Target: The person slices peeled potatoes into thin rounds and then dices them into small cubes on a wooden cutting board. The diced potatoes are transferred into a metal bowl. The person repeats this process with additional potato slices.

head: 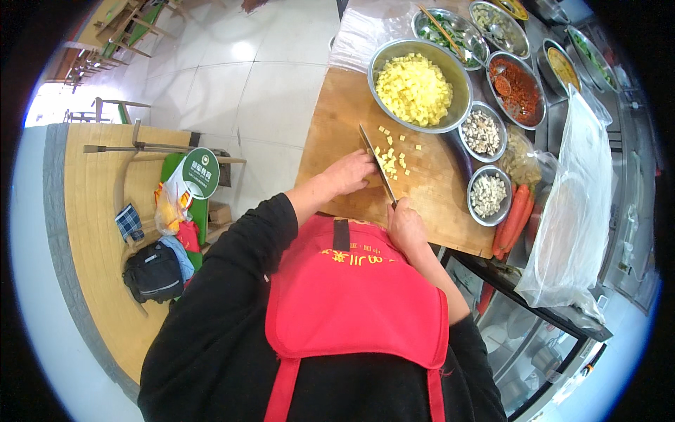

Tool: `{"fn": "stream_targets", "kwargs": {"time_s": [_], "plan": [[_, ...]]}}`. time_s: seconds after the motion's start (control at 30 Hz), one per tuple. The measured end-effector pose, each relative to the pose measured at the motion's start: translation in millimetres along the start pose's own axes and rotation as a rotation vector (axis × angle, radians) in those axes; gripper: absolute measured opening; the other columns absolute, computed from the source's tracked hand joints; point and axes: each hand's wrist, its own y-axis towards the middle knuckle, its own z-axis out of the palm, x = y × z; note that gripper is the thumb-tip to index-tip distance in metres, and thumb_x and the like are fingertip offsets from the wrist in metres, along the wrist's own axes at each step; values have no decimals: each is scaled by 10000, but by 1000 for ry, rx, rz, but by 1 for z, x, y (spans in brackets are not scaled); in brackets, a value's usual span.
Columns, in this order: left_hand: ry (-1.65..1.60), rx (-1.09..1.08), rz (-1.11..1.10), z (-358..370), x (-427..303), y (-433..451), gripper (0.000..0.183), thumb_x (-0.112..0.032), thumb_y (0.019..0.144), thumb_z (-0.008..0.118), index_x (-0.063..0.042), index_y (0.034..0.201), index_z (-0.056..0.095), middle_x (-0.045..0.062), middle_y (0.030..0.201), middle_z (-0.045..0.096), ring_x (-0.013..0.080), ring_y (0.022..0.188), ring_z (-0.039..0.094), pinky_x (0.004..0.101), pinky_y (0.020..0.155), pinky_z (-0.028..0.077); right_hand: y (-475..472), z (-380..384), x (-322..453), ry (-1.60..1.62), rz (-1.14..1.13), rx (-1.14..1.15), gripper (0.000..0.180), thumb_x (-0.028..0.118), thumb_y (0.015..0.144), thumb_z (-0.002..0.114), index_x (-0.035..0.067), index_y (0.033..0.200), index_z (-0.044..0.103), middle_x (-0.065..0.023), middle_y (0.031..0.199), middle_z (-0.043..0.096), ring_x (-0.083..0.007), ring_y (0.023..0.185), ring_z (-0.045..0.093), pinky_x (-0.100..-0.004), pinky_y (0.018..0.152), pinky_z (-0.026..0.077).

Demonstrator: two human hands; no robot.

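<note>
My right hand [408, 227] grips the handle of a kitchen knife [381, 170], whose blade slants away over a wooden cutting board [337, 121]. On the blade's left side, my left hand [349, 171] rests with bent fingers close against the steel. Whether anything lies under those fingers is hidden. Small pale-yellow cubes [389, 162], which look like diced potato, are scattered on the board just right of the blade. Beyond them stands a large metal bowl [462, 95] heaped with more yellow cubes [414, 89].
Right of the board are a dark eggplant [460, 158], small bowls of diced pale food [480, 132] and white cubes [488, 195], and carrots [514, 219]. Farther back stand a bowl of red seasoning [514, 87] and chopped greens with chopsticks [443, 31]. A plastic bag [564, 211] lies at right.
</note>
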Motion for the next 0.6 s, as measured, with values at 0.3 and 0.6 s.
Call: {"fn": "stream_targets", "kwargs": {"time_s": [0.3, 0.6], "plan": [[-17, -107, 40, 10, 7, -3, 350, -134, 731, 763, -64, 1066, 690, 111, 1102, 625, 318, 1111, 548, 405, 1013, 472, 5, 1, -1, -27, 10, 5, 386, 336, 1029, 478, -49, 1040, 449, -282, 752, 670, -464, 731, 677, -532, 648, 552], [-47, -129, 28, 11, 6, -8, 339, -132, 731, 763, -65, 1056, 694, 106, 1114, 613, 310, 1130, 532, 395, 1016, 464, 5, -3, 6, -15, 14, 50, 341, 307, 1012, 520, -28, 988, 461, -282, 742, 665, -472, 693, 663, -544, 618, 535]]}}
